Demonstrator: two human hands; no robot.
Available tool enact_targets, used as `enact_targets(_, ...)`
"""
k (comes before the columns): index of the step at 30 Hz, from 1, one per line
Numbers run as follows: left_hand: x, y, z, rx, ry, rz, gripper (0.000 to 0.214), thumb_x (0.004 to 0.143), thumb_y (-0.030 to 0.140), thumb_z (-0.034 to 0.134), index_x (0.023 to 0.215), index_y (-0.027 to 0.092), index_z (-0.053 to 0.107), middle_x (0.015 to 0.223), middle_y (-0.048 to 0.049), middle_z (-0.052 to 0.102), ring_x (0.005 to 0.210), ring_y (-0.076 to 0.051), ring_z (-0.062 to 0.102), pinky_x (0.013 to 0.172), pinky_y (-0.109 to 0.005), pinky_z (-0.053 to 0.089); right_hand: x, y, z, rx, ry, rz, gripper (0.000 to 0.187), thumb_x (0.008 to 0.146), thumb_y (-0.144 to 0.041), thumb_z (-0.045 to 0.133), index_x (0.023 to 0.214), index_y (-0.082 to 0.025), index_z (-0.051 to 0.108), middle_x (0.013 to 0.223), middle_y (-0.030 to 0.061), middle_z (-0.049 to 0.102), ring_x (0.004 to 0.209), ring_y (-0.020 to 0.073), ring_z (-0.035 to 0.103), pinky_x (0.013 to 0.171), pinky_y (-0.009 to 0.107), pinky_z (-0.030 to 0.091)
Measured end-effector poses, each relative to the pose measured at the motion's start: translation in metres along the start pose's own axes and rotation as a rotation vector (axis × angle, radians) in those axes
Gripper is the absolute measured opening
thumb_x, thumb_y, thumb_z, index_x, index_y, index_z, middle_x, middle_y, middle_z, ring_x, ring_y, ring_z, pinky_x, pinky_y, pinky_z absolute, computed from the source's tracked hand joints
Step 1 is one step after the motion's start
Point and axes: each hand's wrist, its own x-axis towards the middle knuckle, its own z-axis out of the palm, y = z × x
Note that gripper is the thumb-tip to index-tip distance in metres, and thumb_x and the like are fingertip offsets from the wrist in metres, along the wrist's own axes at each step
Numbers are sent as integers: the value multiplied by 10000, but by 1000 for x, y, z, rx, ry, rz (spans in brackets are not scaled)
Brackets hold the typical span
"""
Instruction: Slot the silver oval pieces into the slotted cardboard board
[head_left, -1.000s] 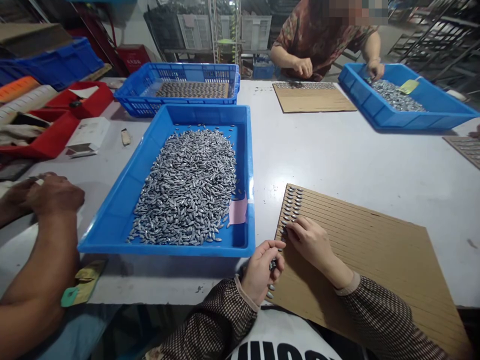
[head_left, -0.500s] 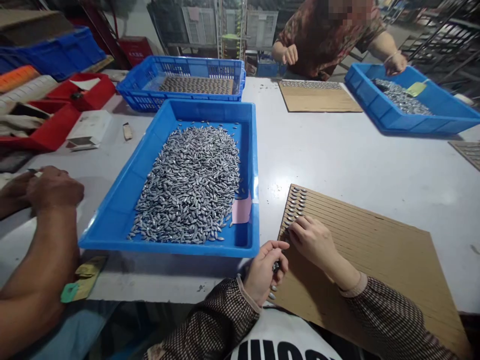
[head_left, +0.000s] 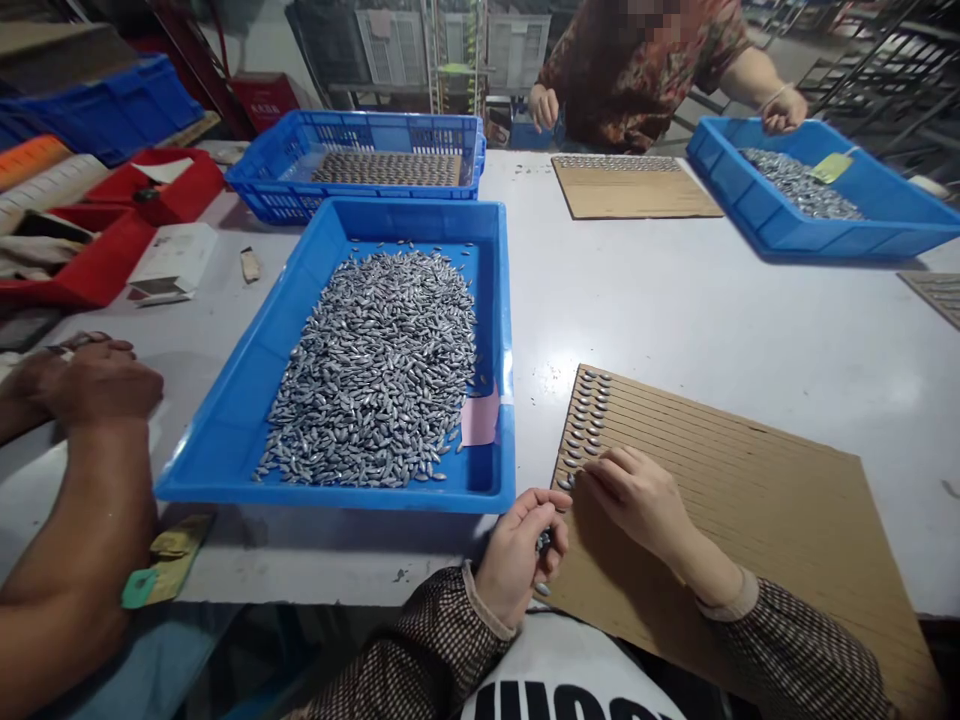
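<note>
While several small silvery pieces (head_left: pixel 542 542) are cupped in the curled fingers of the left hand (head_left: pixel 517 550), the right hand (head_left: pixel 641 502) is held over the grooved cardboard (head_left: pixel 757 520), its fingers drawn together; whether a piece is pinched at their tips cannot be told. Two lines of matching pieces (head_left: pixel 580 413) are set along the cardboard's left edge, and a loose pile (head_left: pixel 382 370) is contained in the blue tray (head_left: pixel 330 497) nearby

A tray (head_left: pixel 495 300) of pieces (head_left: pixel 375 370) lies left of the cardboard (head_left: pixel 735 540), before a basket (head_left: pixel 259 195).
</note>
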Motion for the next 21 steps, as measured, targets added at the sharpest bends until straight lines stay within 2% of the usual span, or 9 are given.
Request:
enact_targets(6,-4,1,0,-4,21,0,275,818,377,573,995,166,578,645,40,513,434,-38,355,389,-168,174,-14,-14,12,49,1,43,164,947,-248,535,995,-196,684,856,65,646,795,183,556,695,289,416)
enact_targets(14,-1,-3,0,-5,17,14,257,819,361,578,984,164,576,637,40,510,431,-40,355,386,-165,176,-14,-21,15,100,57,109,158,937,-176,507,918,-194,663,825,48,633,776,176,557,692,282,417)
enact_targets(21,-2,-2,0,-3,1,27,257,823,360,572,988,163,572,633,37,519,433,-45,363,387,-168,185,-9,-27,21,-17,114,123,178,929,-134,500,843,-179,649,792,46,621,751,172,537,685,289,390)
